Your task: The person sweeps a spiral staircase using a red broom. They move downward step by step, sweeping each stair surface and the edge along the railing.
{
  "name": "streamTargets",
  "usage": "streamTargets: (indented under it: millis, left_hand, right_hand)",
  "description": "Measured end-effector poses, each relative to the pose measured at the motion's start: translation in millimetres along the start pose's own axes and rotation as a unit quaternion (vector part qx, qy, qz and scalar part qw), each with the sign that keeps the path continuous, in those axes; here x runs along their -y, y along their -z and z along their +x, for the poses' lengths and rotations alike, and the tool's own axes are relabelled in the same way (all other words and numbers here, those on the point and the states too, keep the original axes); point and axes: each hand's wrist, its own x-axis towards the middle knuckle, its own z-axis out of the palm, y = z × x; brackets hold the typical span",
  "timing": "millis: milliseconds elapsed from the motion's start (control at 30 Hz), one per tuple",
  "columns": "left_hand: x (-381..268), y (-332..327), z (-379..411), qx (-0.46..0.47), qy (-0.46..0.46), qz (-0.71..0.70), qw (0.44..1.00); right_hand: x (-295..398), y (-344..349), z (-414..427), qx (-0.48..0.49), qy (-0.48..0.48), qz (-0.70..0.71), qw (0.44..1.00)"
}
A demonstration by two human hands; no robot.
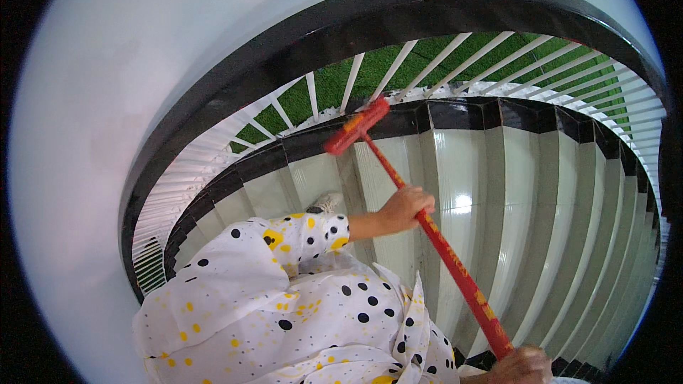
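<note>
A long-handled push broom with a red handle (456, 261) runs diagonally over the stairs. My left hand (408, 207) is closed around the handle's middle. At the lower right, my right hand (522, 367) grips the handle near its end. The red broom head (357, 126), with a yellow patch, lies across the black tile border (397, 121) at the foot of the white balusters. Its bristles cannot be made out. Pale glossy stair treads (459, 170) are below my hands.
A curved black handrail (277, 58) arches above white balusters (443, 64). Green artificial turf (363, 74) shows behind them. The steps fan out to the right. My shoe (325, 202) stands on a tread beside my left sleeve. A white wall (90, 117) rises at the left.
</note>
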Motion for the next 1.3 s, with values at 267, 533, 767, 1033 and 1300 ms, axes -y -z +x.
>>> streamTargets:
  millis: [267,533,767,1033,1300]
  left_hand:
    - [43,-14,-8,0.139,0.051,-0.045,0.988]
    - [-5,-3,-34,-0.038,0.066,-0.012,0.997]
    - [62,16,-2,-0.116,0.105,0.044,0.987]
    - [46,6,1,-0.171,0.165,-0.004,0.971]
    - [-11,13,2,-0.175,0.138,-0.013,0.975]
  right_hand:
    - [-44,-14,17,0.009,-0.151,-0.266,0.952]
    - [-14,-17,32,0.191,-0.084,-0.064,0.976]
    - [-82,-17,64,0.256,-0.095,-0.247,0.930]
    - [-72,-23,95,0.295,-0.144,-0.238,0.914]
    - [-28,-32,105,0.353,-0.088,-0.026,0.931]
